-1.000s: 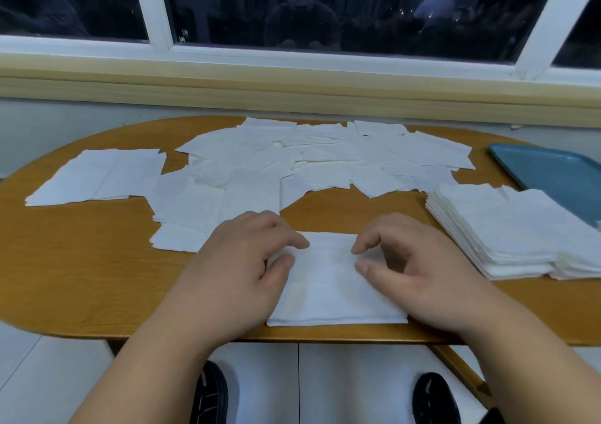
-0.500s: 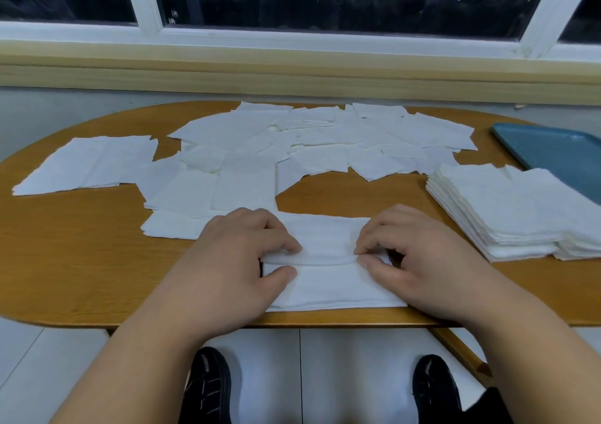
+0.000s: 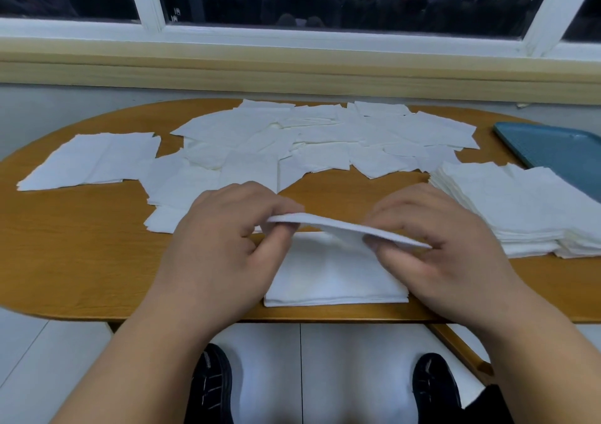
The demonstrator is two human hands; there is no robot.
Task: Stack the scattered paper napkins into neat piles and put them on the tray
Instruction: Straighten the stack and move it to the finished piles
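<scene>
A white paper napkin (image 3: 331,225) is lifted off the table near the front edge. My left hand (image 3: 224,244) pinches its left end and my right hand (image 3: 435,244) pinches its right end. Under it a small pile of napkins (image 3: 335,280) lies flat at the table's front edge. Several loose napkins (image 3: 292,143) are scattered over the far half of the table. A thick stack of napkins (image 3: 520,209) sits at the right, beside the blue tray (image 3: 559,150), which is partly out of view.
The oval wooden table (image 3: 71,254) stands against a wall under a window sill (image 3: 292,72). Flat napkins (image 3: 94,160) lie at the far left. My two black shoes (image 3: 211,388) show on the white tiled floor below the table edge.
Both hands went from pressing on the front pile to pinching the top napkin's far edge and lifting it off the pile. The camera tilted slightly down.
</scene>
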